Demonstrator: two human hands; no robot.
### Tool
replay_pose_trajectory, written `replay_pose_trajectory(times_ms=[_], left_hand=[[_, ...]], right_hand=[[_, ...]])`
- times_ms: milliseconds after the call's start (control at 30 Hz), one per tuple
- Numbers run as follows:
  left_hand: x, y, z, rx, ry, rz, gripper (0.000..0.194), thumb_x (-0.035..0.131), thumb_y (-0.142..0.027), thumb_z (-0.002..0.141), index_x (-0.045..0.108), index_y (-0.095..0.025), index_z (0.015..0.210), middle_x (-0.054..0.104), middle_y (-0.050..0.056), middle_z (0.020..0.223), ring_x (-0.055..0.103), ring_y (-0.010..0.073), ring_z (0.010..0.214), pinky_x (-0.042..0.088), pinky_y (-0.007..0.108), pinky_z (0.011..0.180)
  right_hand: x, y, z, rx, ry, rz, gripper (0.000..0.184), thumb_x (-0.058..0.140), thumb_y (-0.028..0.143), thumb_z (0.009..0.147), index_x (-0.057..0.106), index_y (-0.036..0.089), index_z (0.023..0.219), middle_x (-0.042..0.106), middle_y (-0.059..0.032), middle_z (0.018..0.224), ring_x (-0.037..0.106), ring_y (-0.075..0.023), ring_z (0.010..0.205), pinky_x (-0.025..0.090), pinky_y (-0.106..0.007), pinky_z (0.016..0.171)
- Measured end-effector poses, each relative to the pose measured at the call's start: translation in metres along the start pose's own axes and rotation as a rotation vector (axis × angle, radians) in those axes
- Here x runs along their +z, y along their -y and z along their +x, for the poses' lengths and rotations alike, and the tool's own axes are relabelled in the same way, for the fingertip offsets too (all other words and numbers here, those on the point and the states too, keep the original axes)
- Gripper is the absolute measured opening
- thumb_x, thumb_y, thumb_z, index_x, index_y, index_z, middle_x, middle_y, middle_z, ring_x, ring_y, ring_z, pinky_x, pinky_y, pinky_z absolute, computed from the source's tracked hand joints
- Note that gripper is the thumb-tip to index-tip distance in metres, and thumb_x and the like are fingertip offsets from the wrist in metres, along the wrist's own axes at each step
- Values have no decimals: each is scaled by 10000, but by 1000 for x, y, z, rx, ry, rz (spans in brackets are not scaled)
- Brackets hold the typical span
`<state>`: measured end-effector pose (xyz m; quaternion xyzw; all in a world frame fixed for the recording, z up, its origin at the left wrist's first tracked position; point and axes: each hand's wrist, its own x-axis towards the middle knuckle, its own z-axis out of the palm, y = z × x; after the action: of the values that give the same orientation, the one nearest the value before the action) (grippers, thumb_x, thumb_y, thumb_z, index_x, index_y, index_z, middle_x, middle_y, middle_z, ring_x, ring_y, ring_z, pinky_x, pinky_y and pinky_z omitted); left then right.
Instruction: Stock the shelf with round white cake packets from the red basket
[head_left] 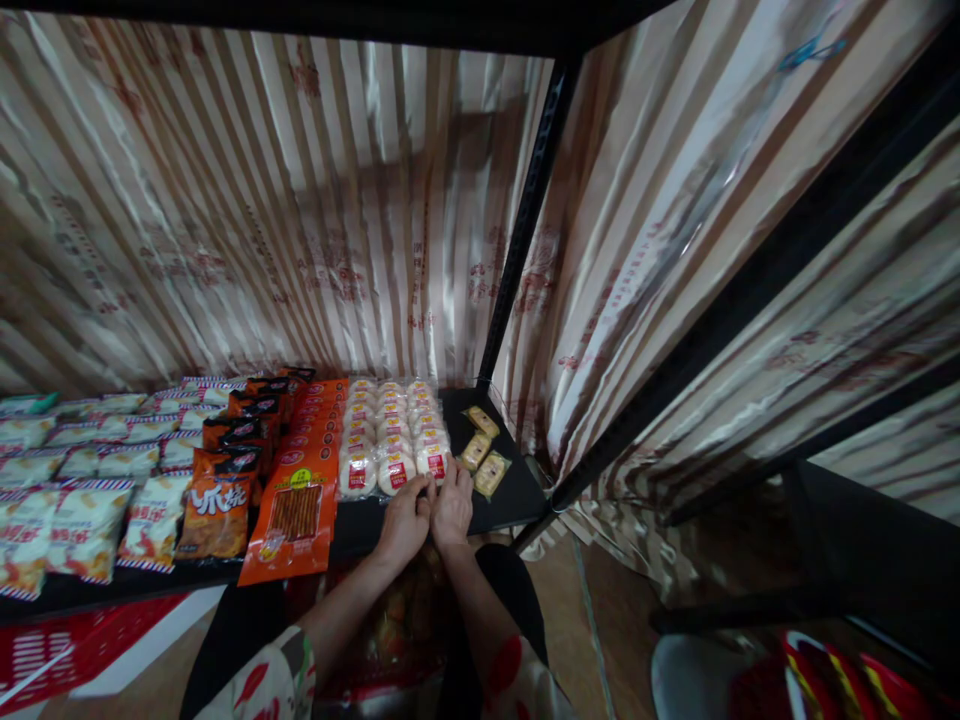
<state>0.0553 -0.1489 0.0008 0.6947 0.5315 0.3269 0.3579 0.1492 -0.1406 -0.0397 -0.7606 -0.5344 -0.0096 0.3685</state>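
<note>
My left hand (406, 522) and my right hand (452, 508) meet at the shelf's front edge. Between them, at their fingertips, is the front white round snack packet (432, 463) of the right-hand row, with a red label. The left fingers are curled at its lower edge; the right fingers lie along its right side. Clear-wrapped white packets (391, 428) stand in three rows behind and to the left. Just right of my hands lie three small yellow wrapped packets (490, 474) on the black shelf (514, 505).
Left of the rows are orange flat snack packs (296, 510), orange-and-black bags (216, 510) and many white bags (90, 530). A black upright post (525, 220) stands behind the shelf corner. Striped curtains (337, 200) hang around. A red basket (67, 645) sits below left.
</note>
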Motion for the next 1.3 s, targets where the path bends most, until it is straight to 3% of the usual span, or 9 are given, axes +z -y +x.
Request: replay_pose_trajectory(times_ms=[333,767,1067,1300], left_hand=[[5,1,1,-73,38,-21,429,428,-70,746,552,-139,1151,562,84,1227,503,172,1143,351,319,1018],[4,-2,-8,50,-44,-45,451,416,20,676,618,-175,1028,624,61,1130,550,156,1076,386,322,988],[7,4,-35,65,-54,-41,321,405,-37,708,628,-163,902,664,64,955,599,143,904,455,285,866],[1,18,-68,118,-39,61,296,348,-89,738,620,-183,807,629,61,865,560,163,859,445,305,839]], right_hand=[[0,0,0,-22,30,-6,415,371,236,830,453,143,1226,477,-142,1171,421,-258,1074,357,-386,913],[0,-7,-8,-80,-61,136,403,364,238,838,462,152,1219,432,-141,1229,379,-258,1138,358,-420,925],[-3,-14,-50,-148,-82,290,375,332,215,851,474,136,1189,506,-144,1146,438,-228,1104,380,-429,914],[-1,-13,-101,-205,37,361,347,329,210,852,515,174,1143,562,-109,1089,505,-199,1032,419,-378,875]])
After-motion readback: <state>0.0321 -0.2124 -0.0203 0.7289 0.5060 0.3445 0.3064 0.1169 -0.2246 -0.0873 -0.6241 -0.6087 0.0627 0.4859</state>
